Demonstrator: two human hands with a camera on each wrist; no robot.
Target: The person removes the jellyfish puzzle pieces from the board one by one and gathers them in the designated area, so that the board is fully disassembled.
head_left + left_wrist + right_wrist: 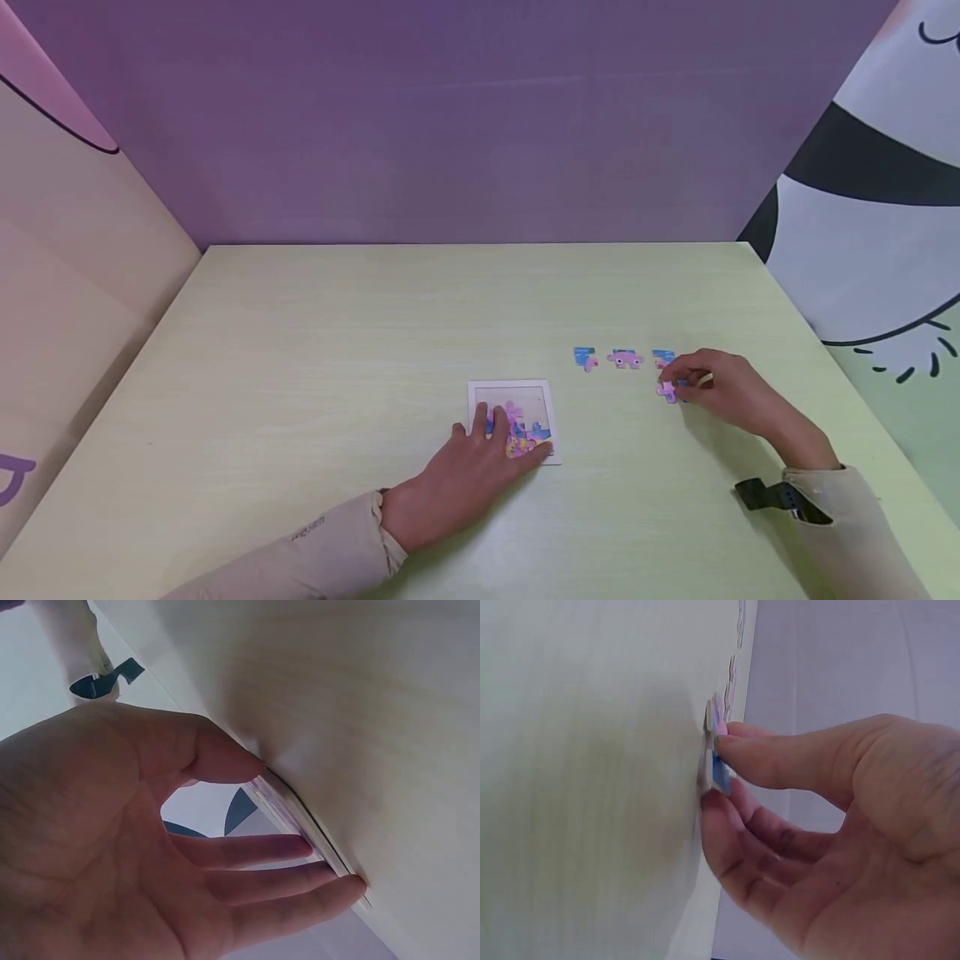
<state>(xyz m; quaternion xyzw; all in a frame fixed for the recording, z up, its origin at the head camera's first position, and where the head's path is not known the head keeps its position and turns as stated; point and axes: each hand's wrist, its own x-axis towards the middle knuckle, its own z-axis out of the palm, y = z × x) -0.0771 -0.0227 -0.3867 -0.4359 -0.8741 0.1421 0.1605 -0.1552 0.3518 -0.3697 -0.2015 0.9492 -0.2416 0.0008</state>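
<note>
A white-framed puzzle tray (510, 385) lies on the table with pink, blue and yellow pieces in its lower part. My left hand (468, 475) rests over its left and lower side, fingers spread, thumb on the lower right of the frame; the left wrist view shows fingertips at the tray's edge (307, 825). At the right, my right hand (731, 396) pinches a pink and blue puzzle piece (720, 772) between thumb and fingers, close to the tabletop. Just above it lies a blue and pink piece (663, 356), partly beside the fingers.
Left of the right hand, a pink piece with eyes (625, 359) and a blue corner piece (584, 357) lie in a row on the table (337, 333). A purple wall (480, 125) rises behind the table. A black strap (772, 495) hangs at the right cuff.
</note>
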